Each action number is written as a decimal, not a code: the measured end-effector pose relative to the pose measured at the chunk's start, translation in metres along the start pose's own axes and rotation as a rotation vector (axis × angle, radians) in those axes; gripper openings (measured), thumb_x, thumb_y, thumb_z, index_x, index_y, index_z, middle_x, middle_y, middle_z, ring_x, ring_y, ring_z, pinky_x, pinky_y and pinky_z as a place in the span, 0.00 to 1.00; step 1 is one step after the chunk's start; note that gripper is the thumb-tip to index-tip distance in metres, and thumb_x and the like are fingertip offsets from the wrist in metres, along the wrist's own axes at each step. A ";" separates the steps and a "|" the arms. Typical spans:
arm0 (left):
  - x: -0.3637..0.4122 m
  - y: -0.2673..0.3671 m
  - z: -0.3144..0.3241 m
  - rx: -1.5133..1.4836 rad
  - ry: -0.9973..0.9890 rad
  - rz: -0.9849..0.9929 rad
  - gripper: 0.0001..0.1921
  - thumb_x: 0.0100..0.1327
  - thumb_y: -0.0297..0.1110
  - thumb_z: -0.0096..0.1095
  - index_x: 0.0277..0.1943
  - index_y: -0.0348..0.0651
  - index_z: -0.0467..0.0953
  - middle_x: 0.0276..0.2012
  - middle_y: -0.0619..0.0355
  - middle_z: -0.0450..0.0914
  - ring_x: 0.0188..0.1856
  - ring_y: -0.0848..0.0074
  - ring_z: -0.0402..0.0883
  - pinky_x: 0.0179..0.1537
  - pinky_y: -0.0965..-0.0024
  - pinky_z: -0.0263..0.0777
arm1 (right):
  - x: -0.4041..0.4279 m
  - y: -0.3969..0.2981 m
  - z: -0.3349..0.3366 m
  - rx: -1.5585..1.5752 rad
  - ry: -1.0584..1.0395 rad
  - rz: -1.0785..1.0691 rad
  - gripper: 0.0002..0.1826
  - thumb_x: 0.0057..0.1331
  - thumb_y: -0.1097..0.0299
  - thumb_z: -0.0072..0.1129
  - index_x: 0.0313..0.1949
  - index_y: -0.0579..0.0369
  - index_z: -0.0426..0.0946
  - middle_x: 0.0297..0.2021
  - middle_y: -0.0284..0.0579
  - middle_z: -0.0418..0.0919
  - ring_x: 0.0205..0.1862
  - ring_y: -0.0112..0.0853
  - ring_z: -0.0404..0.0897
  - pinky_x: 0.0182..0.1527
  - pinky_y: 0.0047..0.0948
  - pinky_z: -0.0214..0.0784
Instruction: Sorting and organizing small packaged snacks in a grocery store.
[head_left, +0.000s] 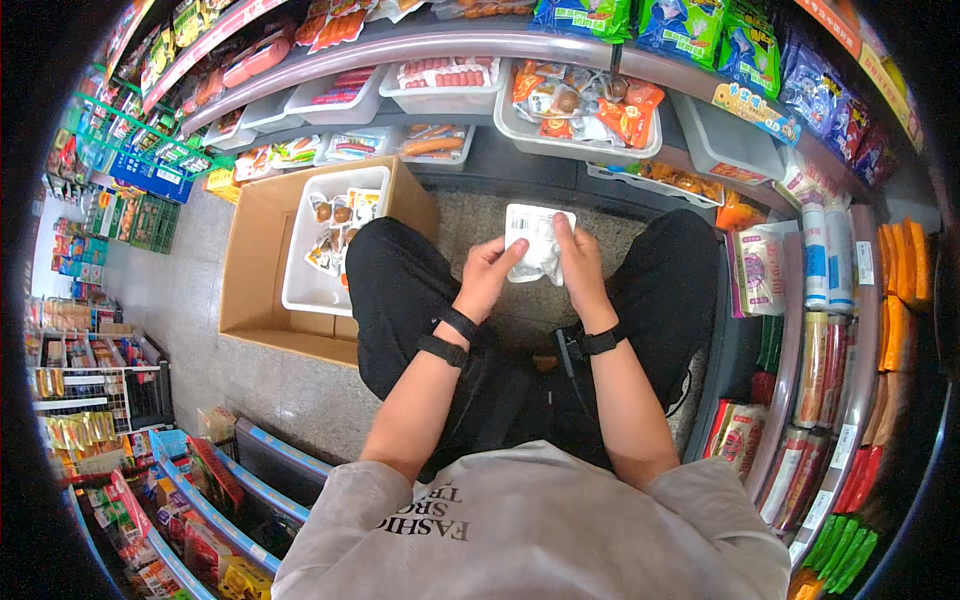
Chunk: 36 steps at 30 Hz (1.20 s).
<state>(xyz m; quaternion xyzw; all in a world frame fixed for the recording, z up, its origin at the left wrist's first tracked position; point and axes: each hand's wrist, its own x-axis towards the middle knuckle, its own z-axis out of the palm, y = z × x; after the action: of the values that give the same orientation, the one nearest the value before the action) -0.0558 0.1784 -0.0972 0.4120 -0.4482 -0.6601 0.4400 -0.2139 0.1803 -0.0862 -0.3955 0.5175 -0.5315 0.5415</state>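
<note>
Between my knees I hold a flat, whitish plastic food packet (534, 238) upright, with a barcode on its upper left. My left hand (486, 271) grips its left edge, the thumb lying on its face. On the other edge is my right hand (581, 262), its thumb pressed near the top corner. Left of my knees, a white plastic bin (295, 262) sits tilted in an open cardboard box (255, 225). Packets of brown, egg-like food (330, 247) lie in that bin, partly hidden by my knee.
Ahead, a low shelf carries a white bin (577, 148) of orange and clear food packets, beside another white bin (724, 139). Bins of sausages (431, 146) stand further left. Packaged goods (761, 262) fill shelving close on my right. Behind me at left are blue-edged racks (225, 487).
</note>
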 end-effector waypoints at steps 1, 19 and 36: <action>-0.001 0.002 0.000 0.028 0.024 -0.002 0.13 0.67 0.35 0.58 0.46 0.32 0.79 0.41 0.59 0.81 0.40 0.84 0.77 0.45 0.75 0.71 | 0.000 0.000 0.001 -0.022 -0.010 0.007 0.23 0.72 0.51 0.46 0.38 0.61 0.78 0.32 0.36 0.79 0.32 0.19 0.74 0.36 0.22 0.66; 0.007 -0.005 -0.002 0.109 -0.011 0.034 0.15 0.70 0.41 0.53 0.41 0.36 0.76 0.30 0.62 0.77 0.30 0.82 0.72 0.34 0.76 0.68 | 0.006 0.006 0.012 0.025 -0.019 -0.044 0.18 0.70 0.55 0.50 0.45 0.58 0.75 0.34 0.35 0.79 0.32 0.19 0.74 0.33 0.22 0.66; 0.019 -0.021 -0.011 -0.002 0.096 -0.077 0.15 0.66 0.42 0.60 0.31 0.37 0.76 0.23 0.64 0.75 0.25 0.84 0.71 0.29 0.77 0.65 | 0.003 0.019 -0.001 0.280 -0.233 0.181 0.13 0.63 0.69 0.61 0.45 0.59 0.73 0.38 0.37 0.80 0.39 0.23 0.78 0.44 0.25 0.69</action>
<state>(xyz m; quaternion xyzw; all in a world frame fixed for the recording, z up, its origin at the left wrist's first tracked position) -0.0551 0.1622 -0.1228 0.4597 -0.4099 -0.6565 0.4356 -0.2123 0.1798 -0.1053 -0.3271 0.4059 -0.4979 0.6930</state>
